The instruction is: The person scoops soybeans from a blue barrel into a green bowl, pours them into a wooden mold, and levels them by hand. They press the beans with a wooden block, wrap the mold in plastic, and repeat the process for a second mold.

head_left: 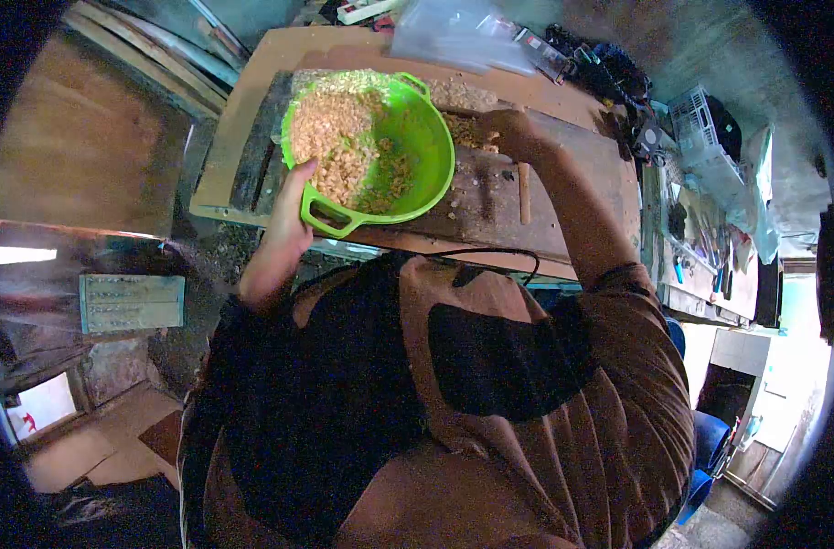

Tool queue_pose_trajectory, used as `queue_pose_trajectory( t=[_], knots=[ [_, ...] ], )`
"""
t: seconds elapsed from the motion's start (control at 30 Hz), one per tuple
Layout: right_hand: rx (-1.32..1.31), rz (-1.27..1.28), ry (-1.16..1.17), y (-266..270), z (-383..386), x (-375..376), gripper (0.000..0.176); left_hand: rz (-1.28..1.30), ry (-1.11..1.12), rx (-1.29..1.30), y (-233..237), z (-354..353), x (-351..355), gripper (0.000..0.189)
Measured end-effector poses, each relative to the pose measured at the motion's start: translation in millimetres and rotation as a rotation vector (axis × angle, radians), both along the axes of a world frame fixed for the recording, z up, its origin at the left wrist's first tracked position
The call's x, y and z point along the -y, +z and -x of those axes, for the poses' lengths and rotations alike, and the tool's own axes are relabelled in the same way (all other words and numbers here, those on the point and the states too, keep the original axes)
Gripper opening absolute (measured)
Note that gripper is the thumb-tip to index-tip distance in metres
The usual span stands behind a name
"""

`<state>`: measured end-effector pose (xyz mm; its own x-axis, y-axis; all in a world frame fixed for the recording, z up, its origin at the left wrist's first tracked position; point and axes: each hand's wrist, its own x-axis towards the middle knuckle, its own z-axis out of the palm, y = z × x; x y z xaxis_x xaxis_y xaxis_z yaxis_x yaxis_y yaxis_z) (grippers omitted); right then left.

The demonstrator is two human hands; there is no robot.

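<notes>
Because crumbs [330, 137] weigh near left fingers [304, 172] pinching stiff green bowl [426, 174], gripping handle [328, 229] likely steadier; right fingers [501, 134]: state unclear.

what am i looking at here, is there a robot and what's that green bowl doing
There's no robot: these are a person's bare hands. The single picture comes from a camera worn on the head, looking forward and down. The left hand holds the green bowl near one handle, over a worktable. Pale crumbly bits fill much of one side. The right hand is by more crumbs on the table; its grip is too dark to make out. A short stick lies nearby.
</notes>
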<state>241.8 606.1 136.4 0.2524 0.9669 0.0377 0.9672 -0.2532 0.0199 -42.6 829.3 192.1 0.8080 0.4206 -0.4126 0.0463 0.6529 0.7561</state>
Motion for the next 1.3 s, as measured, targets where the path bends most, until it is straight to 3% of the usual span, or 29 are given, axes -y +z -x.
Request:
queue_pose_trajectory(
  t=[0.07, 0.1, 0.17, 0.2, 0.27, 0.37, 0.47, 0.53, 0.6, 0.67, 0.7, 0.73, 0.77, 0.8, 0.83, 0.87, 0.9, 0.97, 1.0, 1.07, 1.1, 1.17, 1.2, 1.27, 1.3],
  knots=[
    [-0.297, -0.056, -0.151, 19, 6, 1, 0.018, -0.058, -0.008, -0.015, -18, 0, -8, 0.052],
    [-0.299, -0.055, -0.151, 11, -2, 1, 0.018, -0.118, -0.018, -0.028, -24, 0, -11, 0.055],
    [-0.431, -0.083, -0.513, -12, -24, 1, 0.014, -0.110, -0.043, -0.018, -19, 1, -9, 0.055],
    [-0.432, -0.082, -0.513, -8, -22, 0, 0.014, -0.102, -0.069, -0.006, -15, 1, -7, 0.055],
    [-0.088, 0.177, -0.467, -3, -15, 0, 0.011, -0.110, -0.063, -0.015, -4, 2, -3, 0.054],
    [0.004, 0.252, -0.300, -5, -1, 5, 0.008, -0.106, -0.052, -0.033, -6, 0, -3, 0.053],
    [-0.188, 0.181, -0.482, 15, 23, 5, 0.011, -0.067, -0.028, -0.042, 9, 3, 4, 0.052],
    [-0.130, 0.178, -0.429, 19, 9, 11, 0.015, -0.042, -0.012, -0.041, 15, 7, 10, 0.052],
    [-0.072, 0.174, -0.376, 28, 6, 12, 0.019, -0.232, -0.033, 0.045, 15, 10, 13, 0.051],
    [-0.324, -0.241, -0.404, 58, 20, 5, 0.024, -0.131, -0.037, 0.042, 15, 4, 9, 0.050],
    [-0.336, -0.240, -0.390, 75, 33, -5, 0.024, -0.033, -0.040, 0.039, 16, 6, 8, 0.048],
    [-0.364, -0.295, -0.275, 93, 51, -20, 0.025, -0.217, -0.069, 0.091, 20, 12, 12, 0.044],
    [-0.396, -0.350, -0.159, 98, 67, -36, 0.025, -0.023, -0.041, 0.032, 23, 7, 12, 0.043],
    [-0.415, -0.350, -0.141, 92, 79, -49, 0.025, -0.271, -0.113, 0.098, -18, 2, -11, 0.044],
    [-0.484, -0.279, -0.044, 86, 88, -63, 0.024, -0.522, -0.191, 0.166, -8, 1, -11, 0.045],
    [-0.546, -0.209, 0.051, 81, 96, -75, 0.022, -0.056, -0.118, 0.095, 2, 10, 0, 0.048],
    [-0.548, -0.213, 0.062, 68, 96, -88, 0.022, -0.063, -0.109, 0.094, 2, 7, 2, 0.048],
    [-0.146, 0.113, 0.182, 32, 89, -114, 0.019, -0.013, -0.104, 0.074, -6, -1, -3, 0.049],
    [-0.144, 0.109, 0.182, 23, 94, -116, 0.019, -0.114, -0.075, 0.111, -20, -3, -10, 0.048],
    [-0.195, -0.225, 0.257, 15, 109, -116, 0.016, -0.084, -0.095, 0.107, -20, -1, -9, 0.047],
    [-0.191, -0.226, 0.257, 24, 121, -120, 0.016, -0.054, -0.114, 0.102, -19, -1, -9, 0.046],
    [-0.466, -0.090, -0.047, 48, 148, -132, 0.019, -0.037, -0.098, 0.128, -19, -4, -9, 0.045],
    [-0.462, -0.094, -0.051, 47, 154, -137, 0.019, -0.075, -0.095, 0.110, -20, -3, -9, 0.045],
    [-0.759, -0.458, 0.144, 41, 163, -144, 0.021, -0.140, -0.065, 0.078, -20, -2, -7, 0.045],
    [-0.757, -0.464, 0.131, 42, 167, -149, 0.021, -0.140, -0.079, 0.078, -18, -1, -6, 0.045]
  ],
)
